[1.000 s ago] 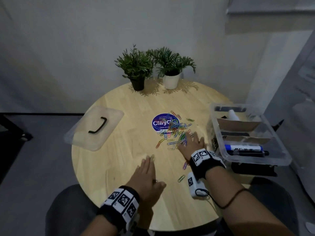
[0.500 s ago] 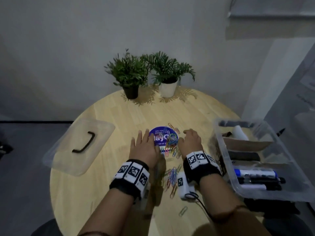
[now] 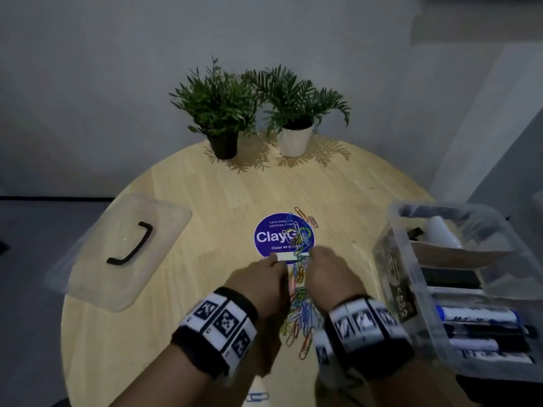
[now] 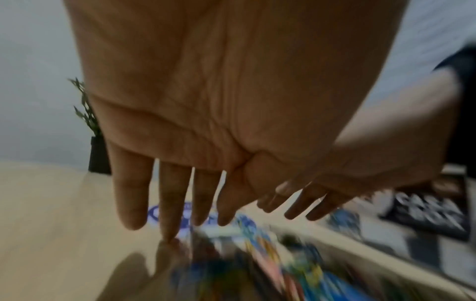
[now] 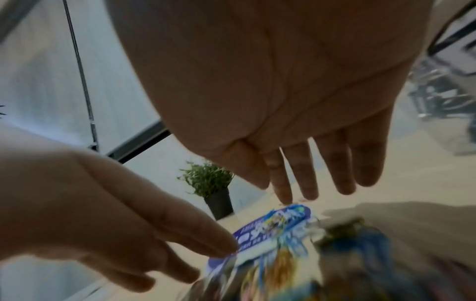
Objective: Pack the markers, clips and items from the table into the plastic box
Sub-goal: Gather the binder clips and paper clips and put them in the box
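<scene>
Coloured paper clips (image 3: 299, 306) lie in a narrow heap on the round wooden table (image 3: 205, 207), just in front of a blue round sticker (image 3: 271, 237). My left hand (image 3: 261, 277) and right hand (image 3: 329, 268) stand on either side of the heap, palms facing each other, fingers straight. In the left wrist view the left hand's fingertips (image 4: 167, 234) touch the table beside the blurred clips (image 4: 257, 264). In the right wrist view the right hand's fingers (image 5: 309, 179) are straight above the sticker (image 5: 270, 230). The clear plastic box (image 3: 393, 259) at the right holds markers (image 3: 476, 315).
The box's clear lid (image 3: 88, 277) with a black handle lies at the table's left edge. Two potted plants (image 3: 223, 113) (image 3: 296, 113) stand at the back. A few clips (image 3: 305, 217) lie beyond the sticker, and a blue one (image 3: 257, 396) near the front edge.
Both hands came together around the scattered clips and raked them toward me into a narrow heap between the palms. The head view has shifted closer.
</scene>
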Demonstrator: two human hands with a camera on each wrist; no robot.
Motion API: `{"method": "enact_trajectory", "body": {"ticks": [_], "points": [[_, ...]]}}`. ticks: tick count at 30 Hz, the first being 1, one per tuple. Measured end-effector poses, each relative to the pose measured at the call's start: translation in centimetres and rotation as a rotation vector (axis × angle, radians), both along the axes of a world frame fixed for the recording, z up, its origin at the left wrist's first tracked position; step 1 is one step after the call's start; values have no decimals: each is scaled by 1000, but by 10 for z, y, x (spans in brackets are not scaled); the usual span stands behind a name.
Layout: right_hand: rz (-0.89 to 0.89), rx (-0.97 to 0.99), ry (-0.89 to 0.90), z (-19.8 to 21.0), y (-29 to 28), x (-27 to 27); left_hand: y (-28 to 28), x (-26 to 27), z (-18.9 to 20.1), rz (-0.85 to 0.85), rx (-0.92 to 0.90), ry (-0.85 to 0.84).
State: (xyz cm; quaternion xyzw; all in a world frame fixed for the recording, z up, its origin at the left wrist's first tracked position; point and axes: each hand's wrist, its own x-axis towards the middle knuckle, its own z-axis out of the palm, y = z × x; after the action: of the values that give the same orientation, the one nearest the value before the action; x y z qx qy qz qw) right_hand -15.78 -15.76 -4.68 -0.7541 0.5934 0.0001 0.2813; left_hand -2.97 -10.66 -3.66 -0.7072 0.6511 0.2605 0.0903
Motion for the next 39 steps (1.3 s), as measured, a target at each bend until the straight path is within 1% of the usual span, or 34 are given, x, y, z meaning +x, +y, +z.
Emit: {"method": "enact_trajectory", "body": {"ticks": [2, 3, 4, 5, 7, 8, 10, 13, 16, 18, 20, 24, 26, 28, 30, 32, 34, 36, 39], "points": [[-54, -75, -70, 2, -33, 15, -18, 7, 11, 54, -159, -25], [-75, -79, -107, -1, -50, 22, -33, 10, 13, 88, -220, -10], [-86, -68, -131, -6, -66, 29, -48, 13, 12, 116, -243, 15], [-87, -48, -132, -10, -80, 35, -63, 15, 8, 131, -224, 44], [-89, 2, -74, -12, -98, 43, -88, 15, -5, 135, -123, 89], [-59, 27, -26, -13, -104, 45, -96, 15, -13, 129, -71, 97], [54, 76, 58, -14, -105, 48, -105, 13, -26, 109, 0, 60], [155, 92, 95, -19, -93, 42, -107, 12, -34, 59, 35, 14], [271, 93, 147, -11, -67, 27, -93, 12, -29, -46, 37, 16], [353, 54, 186, -6, -43, 16, -75, 8, -28, -105, 42, 25], [394, 40, 189, 2, -17, 5, -52, 2, -29, -136, 26, 29], [460, 151, 157, 3, 32, -20, 4, -7, -34, -153, -43, 64], [419, 197, 86, -4, 44, -29, 29, -10, -36, -132, -74, 113], [295, 144, -35, -6, 35, -29, 48, -12, -35, -97, -102, 163], [112, 41, -130, -9, 9, -20, 60, -12, -33, -63, -115, 183], [74, -6, -82, -12, -25, -7, 72, -12, -29, -40, -112, 211], [34, 33, -46, -18, -48, 8, 81, -11, -26, -28, -113, 243], [71, 49, 11, -18, -52, 16, 88, -8, -23, -1, -123, 265], [242, 109, 68, -9, -18, 4, 96, -2, -23, 31, -137, 272]]}}
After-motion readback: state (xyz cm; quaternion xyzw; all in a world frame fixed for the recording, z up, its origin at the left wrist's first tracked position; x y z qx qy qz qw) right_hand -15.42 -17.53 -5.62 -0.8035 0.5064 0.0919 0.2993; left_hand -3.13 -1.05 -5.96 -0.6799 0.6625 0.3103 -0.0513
